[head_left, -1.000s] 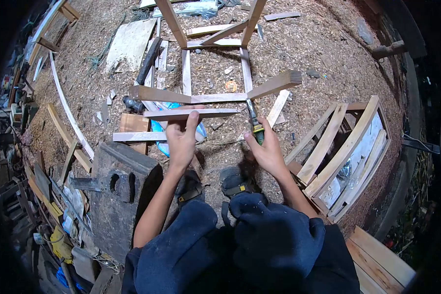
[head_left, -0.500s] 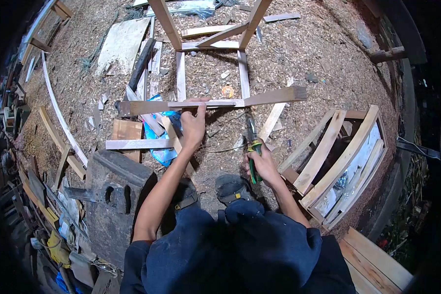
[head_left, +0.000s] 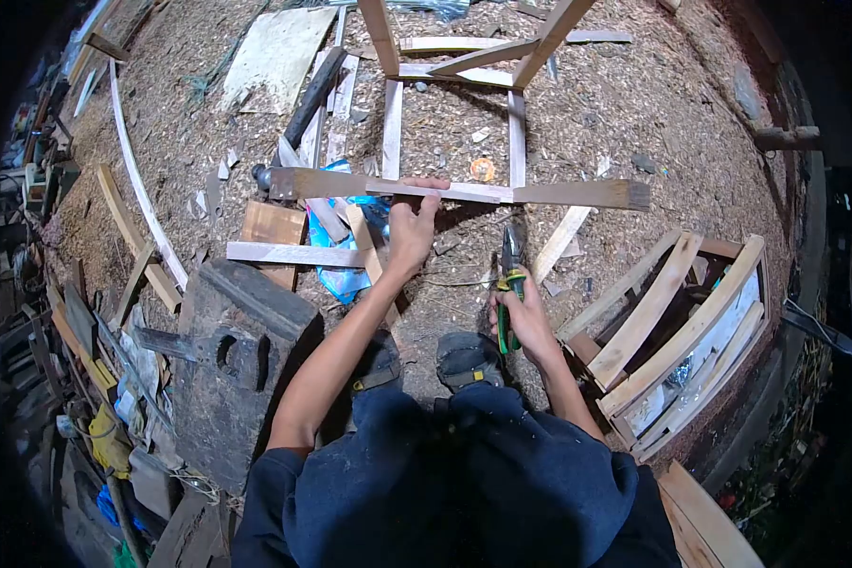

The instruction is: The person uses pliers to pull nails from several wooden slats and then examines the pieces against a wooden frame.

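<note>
My left hand (head_left: 411, 232) is closed around the near crossbar (head_left: 473, 193) of a wooden frame, fingers over its top. Dark-ended wooden legs (head_left: 582, 193) extend from both ends of that bar, and pale side rails (head_left: 393, 128) run back to two far legs. In my right hand (head_left: 528, 317) is a pair of pliers (head_left: 512, 249) with green and yellow handles, its jaws pointing away from me, just below the crossbar and apart from it. A hammer (head_left: 261, 176) seems to lie by the frame's left end, mostly hidden.
A dark, heavy wooden block (head_left: 227, 379) stands at my left. A slatted wooden piece (head_left: 677, 331) lies at my right. Wood shavings cover the ground (head_left: 445, 303), with loose strips (head_left: 293, 254), a blue plastic bag (head_left: 343, 280) and a pale board (head_left: 276, 62) on it.
The whole scene has shifted right in view as my head turned. My left hand stays on the crossbar and the pliers stay in my right hand.
</note>
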`<action>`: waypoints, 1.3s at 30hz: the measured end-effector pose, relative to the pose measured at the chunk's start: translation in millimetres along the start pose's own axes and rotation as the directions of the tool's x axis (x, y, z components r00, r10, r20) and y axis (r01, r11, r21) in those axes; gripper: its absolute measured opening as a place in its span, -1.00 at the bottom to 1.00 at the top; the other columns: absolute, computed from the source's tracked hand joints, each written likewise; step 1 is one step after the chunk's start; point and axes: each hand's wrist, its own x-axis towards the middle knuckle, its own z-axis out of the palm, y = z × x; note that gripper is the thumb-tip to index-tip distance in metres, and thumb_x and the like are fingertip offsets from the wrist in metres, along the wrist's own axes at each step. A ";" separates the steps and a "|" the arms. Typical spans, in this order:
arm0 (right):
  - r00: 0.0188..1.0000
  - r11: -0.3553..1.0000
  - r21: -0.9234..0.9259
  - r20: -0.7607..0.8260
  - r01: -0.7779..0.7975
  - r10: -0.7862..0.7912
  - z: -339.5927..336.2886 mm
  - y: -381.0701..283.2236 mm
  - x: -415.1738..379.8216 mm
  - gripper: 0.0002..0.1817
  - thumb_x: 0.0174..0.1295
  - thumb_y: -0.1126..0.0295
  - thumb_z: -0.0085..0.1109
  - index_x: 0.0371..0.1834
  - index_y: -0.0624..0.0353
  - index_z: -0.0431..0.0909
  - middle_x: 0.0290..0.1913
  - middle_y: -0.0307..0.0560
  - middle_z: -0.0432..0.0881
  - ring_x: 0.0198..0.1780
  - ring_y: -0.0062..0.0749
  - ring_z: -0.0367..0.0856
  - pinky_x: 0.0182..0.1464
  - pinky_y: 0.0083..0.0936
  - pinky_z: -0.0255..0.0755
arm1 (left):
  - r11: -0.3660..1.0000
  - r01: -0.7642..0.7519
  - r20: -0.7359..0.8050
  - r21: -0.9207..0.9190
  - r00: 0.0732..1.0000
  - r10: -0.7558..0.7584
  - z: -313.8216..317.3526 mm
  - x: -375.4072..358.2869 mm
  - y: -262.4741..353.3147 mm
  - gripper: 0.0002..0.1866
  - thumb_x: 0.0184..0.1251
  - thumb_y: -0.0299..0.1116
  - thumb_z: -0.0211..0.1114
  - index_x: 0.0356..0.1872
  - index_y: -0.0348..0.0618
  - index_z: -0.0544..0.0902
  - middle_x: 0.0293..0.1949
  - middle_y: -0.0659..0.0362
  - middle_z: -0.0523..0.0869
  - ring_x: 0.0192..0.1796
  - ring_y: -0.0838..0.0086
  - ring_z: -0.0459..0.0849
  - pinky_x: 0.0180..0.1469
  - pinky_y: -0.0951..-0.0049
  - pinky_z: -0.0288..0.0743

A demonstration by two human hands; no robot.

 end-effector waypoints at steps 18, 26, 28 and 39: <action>0.990 0.949 -0.298 -0.067 0.101 -0.127 -2.9 -6.4 8.8 -0.38 0.26 0.46 0.06 0.43 0.29 0.24 -0.24 -0.12 0.52 -0.33 -0.49 0.49 -0.26 -0.50 0.43 | 0.996 0.078 0.004 -0.042 0.997 -0.078 2.0 -2.0 -5.4 -0.80 0.52 -0.35 0.15 -0.04 -0.25 0.62 -0.11 0.15 0.74 -0.10 0.52 0.59 0.06 0.45 0.43; 0.947 0.905 -0.344 -0.108 0.250 -0.302 -10.9 15.3 25.8 -0.50 0.28 0.49 0.07 0.32 0.19 0.32 -0.48 -0.33 0.40 -0.56 -0.67 0.38 -0.56 -0.60 0.29 | 0.996 0.060 -0.054 -0.058 0.997 -0.064 8.5 3.3 -10.3 -0.82 0.51 -0.38 0.15 -0.07 -0.26 0.62 -0.11 0.13 0.75 -0.12 0.52 0.59 0.03 0.46 0.44; 0.968 0.913 -0.377 -0.128 0.156 -0.218 -12.2 12.1 26.0 -0.36 0.26 0.40 0.09 0.44 0.25 0.23 -0.08 0.14 0.60 -0.15 -0.21 0.62 0.00 -0.33 0.49 | 0.994 0.049 -0.068 -0.096 0.996 -0.056 9.4 2.7 -9.9 -0.83 0.50 -0.39 0.16 -0.07 -0.26 0.62 -0.11 0.12 0.75 -0.11 0.50 0.61 0.05 0.46 0.45; 0.841 0.765 -0.590 -0.253 0.257 -0.478 0.8 -1.8 36.9 -0.30 0.11 0.46 0.17 0.40 0.20 0.26 -0.11 0.01 0.55 -0.15 -0.32 0.55 0.02 -0.40 0.48 | 0.979 0.101 -0.104 0.180 0.991 -0.083 8.3 1.0 -5.4 -0.79 0.48 -0.39 0.17 -0.04 -0.31 0.62 -0.11 0.07 0.78 -0.07 0.38 0.70 0.10 0.36 0.52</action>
